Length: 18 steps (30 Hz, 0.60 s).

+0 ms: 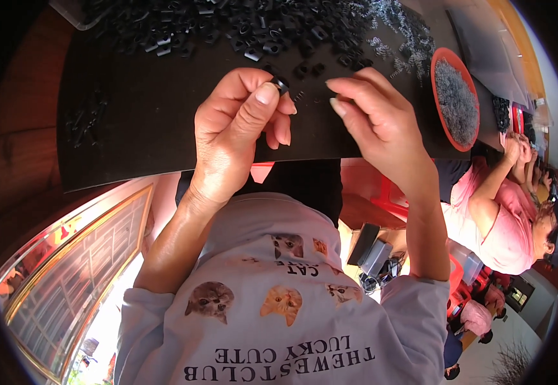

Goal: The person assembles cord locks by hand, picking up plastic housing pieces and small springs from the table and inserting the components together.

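Left hand (240, 122) curled, pinching a small black part (281, 85) at thumb tip.

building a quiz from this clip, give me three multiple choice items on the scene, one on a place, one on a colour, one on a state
1. Where does the bowl of metal springs sit?
A. on the right of the mat
B. on the left of the mat
C. on the person's lap

2. What colour is the mat under the hands?
A. white
B. black
C. green

3. What is the left hand doing?
A. lying flat and empty
B. pinching a small black part
C. gripping the bowl

Answers:
1 A, the orange-rimmed bowl is at the mat's right edge, beyond the right hand.
2 B, the mat is black, like the pile of parts on it.
3 B, thumb and forefinger pinch the black part.
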Available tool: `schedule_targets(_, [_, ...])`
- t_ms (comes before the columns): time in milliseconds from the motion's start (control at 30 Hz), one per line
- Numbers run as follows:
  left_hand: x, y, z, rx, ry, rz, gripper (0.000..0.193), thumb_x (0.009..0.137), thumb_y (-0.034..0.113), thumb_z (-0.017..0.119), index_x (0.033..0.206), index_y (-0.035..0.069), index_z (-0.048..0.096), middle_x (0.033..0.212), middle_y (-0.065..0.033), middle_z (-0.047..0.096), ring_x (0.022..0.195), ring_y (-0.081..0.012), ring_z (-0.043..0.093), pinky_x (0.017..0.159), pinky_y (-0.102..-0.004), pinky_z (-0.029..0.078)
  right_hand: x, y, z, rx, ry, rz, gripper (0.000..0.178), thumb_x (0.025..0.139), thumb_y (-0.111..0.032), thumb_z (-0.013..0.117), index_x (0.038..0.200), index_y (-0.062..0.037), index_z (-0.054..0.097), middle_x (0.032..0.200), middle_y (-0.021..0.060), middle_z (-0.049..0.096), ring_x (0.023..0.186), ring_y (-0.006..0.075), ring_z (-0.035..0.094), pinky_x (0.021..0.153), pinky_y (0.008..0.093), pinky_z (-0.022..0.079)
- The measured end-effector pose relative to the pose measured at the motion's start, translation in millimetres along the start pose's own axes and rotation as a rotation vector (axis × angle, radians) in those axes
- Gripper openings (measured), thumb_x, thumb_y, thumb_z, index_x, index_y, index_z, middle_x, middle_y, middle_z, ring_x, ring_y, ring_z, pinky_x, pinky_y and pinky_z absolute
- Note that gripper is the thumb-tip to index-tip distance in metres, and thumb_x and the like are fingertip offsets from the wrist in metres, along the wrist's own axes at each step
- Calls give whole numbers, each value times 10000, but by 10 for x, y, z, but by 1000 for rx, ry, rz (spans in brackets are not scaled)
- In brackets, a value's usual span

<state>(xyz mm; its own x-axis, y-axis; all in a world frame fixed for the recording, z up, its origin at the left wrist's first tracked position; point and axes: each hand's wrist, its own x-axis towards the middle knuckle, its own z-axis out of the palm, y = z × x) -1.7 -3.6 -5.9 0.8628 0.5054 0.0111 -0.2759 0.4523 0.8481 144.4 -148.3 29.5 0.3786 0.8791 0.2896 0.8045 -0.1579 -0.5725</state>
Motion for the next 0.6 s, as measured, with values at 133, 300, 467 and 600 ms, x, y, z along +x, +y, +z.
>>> schedule_targets(133, [13,-7,-16,-13,-1,-5,197,996,213,512,991,21,556,860,-57,637,622,-95,569,550,-210,440,174,-129,116,-288,-109,-170,108,774,-74,645,874,-52,613,848,64,538,723,238,641,551,350,507])
schedule_targets(300, [-21,61,-9,-85,38,12,206,995,220,510,994,19,554,874,-73,641,620,-116,575,552,-221,443,342,-91,196,-473,-239,-309,45,757,-57,590,792,-30,583,826,68,562,718,233,651,562,346,531])
schedule_targets(467, [-57,192,-27,-57,25,46,208,995,222,511,991,19,555,868,-74,642,620,-114,581,547,-223,447,304,-10,154,-211,-126,-186,118,754,0,595,865,-25,564,800,80,572,681,239,637,572,345,514])
schedule_targets(600, [-75,132,-49,46,61,-42,217,1000,232,484,999,25,550,864,-109,610,593,-120,553,509,-223,418,248,-94,101,286,-15,17,242,779,84,578,999,-16,596,760,49,603,637,151,590,578,255,495])
